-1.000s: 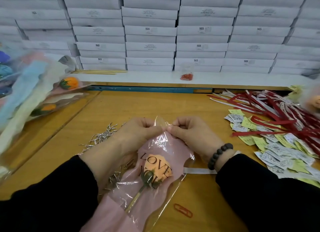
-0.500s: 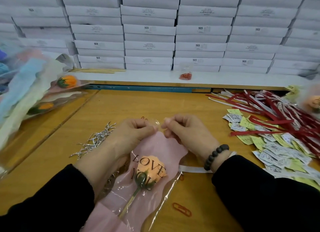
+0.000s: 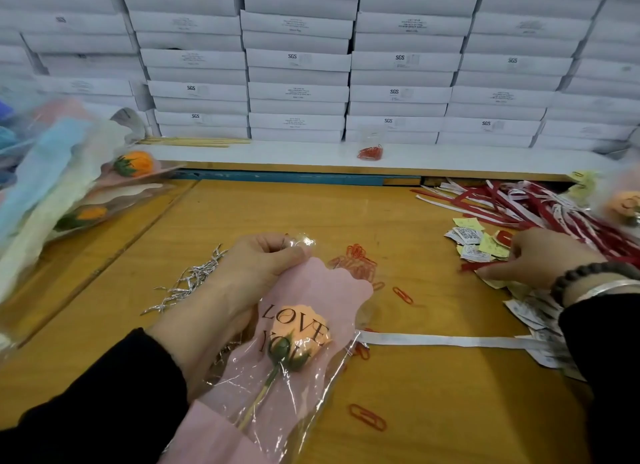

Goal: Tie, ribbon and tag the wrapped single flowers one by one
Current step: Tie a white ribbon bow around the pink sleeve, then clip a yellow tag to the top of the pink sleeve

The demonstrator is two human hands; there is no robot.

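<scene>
We pinch the wrapped flower (image 3: 294,339) top in our left hand (image 3: 263,259); right hand (image 3: 540,255), fingers loosely extended and empty, touches tags (image 3: 474,245) right of it.

**Materials and finishes on the bench**

Wrapped flower (image 3: 294,339) under left hand (image 3: 256,266): clear glossy plastic film, crinkled, over matt pink paper; printed black lettering. Table (image 3: 277,214) beneath both hands: smooth wood-look top, slight sheen, scuffed. Twist ties (image 3: 188,283) left of left hand: shiny silver foil. Paper clips (image 3: 356,259) between the hands: glossy red coating. Tags (image 3: 474,242) at right hand (image 3: 540,255): matt paper, yellow and white print. Ribbons (image 3: 554,214) beyond right hand: smooth red and white. Bead bracelet (image 3: 588,273) on right wrist: dark, matt. Boxes (image 3: 298,61) beyond both hands: matt white card.
</scene>
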